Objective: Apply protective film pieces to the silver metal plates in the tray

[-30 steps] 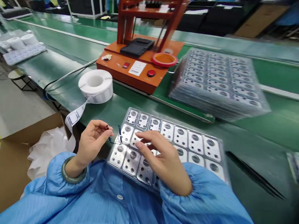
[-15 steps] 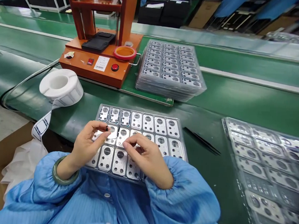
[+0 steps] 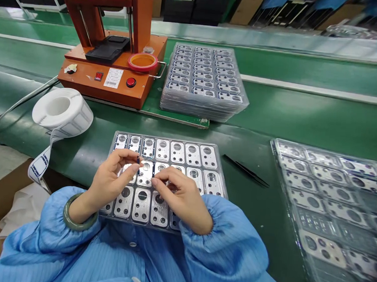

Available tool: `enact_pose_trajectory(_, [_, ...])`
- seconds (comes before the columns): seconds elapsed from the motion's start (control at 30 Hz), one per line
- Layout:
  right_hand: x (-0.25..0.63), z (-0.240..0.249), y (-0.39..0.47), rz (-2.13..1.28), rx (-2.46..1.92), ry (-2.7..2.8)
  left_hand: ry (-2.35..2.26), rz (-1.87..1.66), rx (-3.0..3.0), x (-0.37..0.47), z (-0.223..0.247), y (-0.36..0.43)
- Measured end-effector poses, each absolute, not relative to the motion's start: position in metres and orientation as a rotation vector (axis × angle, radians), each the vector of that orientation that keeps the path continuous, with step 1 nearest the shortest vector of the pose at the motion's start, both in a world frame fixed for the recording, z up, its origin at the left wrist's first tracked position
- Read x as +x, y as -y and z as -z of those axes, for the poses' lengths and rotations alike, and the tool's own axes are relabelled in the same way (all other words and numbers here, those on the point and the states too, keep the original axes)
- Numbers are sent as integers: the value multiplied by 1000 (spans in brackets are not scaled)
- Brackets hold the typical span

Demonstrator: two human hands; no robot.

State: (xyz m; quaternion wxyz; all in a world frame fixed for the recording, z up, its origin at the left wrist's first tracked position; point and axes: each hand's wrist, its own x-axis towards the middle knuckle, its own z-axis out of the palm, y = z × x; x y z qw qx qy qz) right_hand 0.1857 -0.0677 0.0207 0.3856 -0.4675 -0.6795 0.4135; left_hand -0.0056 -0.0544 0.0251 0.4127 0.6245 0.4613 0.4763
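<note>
Where trays lie: green bench (image 3: 303, 117).

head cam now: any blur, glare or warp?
Head view: stack of trays at right smeared toward the lower corner; wide-angle lens bends the green bench; glare on metal plates in the near tray; both hands sharp: left hand, right hand.

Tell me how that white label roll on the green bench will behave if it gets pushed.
The label roll lies flat on its wide face, so it would probably slide rather than roll. Its hollow core suggests it is fairly light. The loose strip hanging over the bench edge looks floppy and would likely drag or unwind behind it.
</note>
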Motion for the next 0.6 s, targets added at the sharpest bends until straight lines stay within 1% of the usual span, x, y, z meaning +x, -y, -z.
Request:
enact_pose_trajectory(0.1, [194, -23, 66, -937, -1220, 1725, -1179, -1286, 1723, -14, -26, 46])
enact_pose_trajectory(0.17, [202, -27, 61, -945, -1265, 1662, -1258, -1303, 1837, -20, -30, 37])
enact_pose_trajectory(0.27, [214, -35, 52, -1086, -1339, 1527, -1341, -1040, 1901, -20, -38, 22])
enact_pose_trajectory(0.4, [221, -40, 37, -1309, -1346, 1401, -1256, -686, 1718, -6, -40, 0])
enact_pose_trajectory(0.5, [222, -38, 27, -1375, -1338, 1361, -1183, -594, 1611, 6, -35, -13])
enact_pose_trajectory(0.6, [224, -36, 22, -1429, -1336, 1324, -1158, -601, 1562, 14, -31, -19])
